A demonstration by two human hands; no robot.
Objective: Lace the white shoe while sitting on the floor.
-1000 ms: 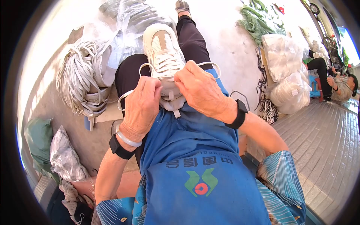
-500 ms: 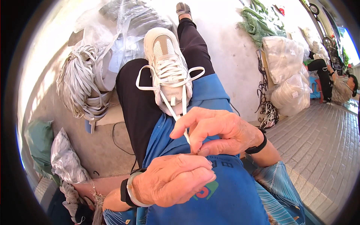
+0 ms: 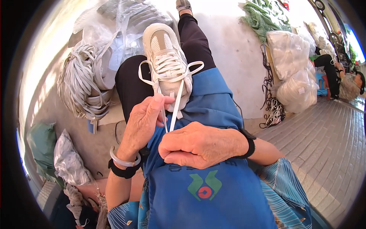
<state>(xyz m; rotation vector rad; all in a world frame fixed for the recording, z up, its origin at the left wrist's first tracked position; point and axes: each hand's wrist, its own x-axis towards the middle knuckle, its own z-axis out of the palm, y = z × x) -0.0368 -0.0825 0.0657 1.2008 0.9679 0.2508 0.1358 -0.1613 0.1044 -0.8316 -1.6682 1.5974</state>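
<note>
A white and beige sneaker (image 3: 164,61) lies on my lap, its toe pointing away from me. White shoelace (image 3: 176,108) is threaded across it, with a loop standing out at each side and two strands running back toward me. My right hand (image 3: 204,145) is closed around the near ends of these strands, with the fingertips turned down out of sight. Close to the heel, my left hand (image 3: 143,122) has its thumb and bent fingers on the left strand. A blue apron (image 3: 213,191) with a green and red emblem covers my lap.
To the left is a big bundle of pale laces (image 3: 80,82), beside clear plastic bags (image 3: 133,19). A grey plastic bag (image 3: 70,160) and a green sack (image 3: 41,147) lie nearer. On the right are stuffed clear bags (image 3: 288,57), dark cords (image 3: 267,76), green netting (image 3: 263,19) and another person (image 3: 349,86).
My left hand has moved up and forward to the strand near the heel. My right hand has come slightly left and down, closing over the lace ends. The sneaker has shifted slightly left.
</note>
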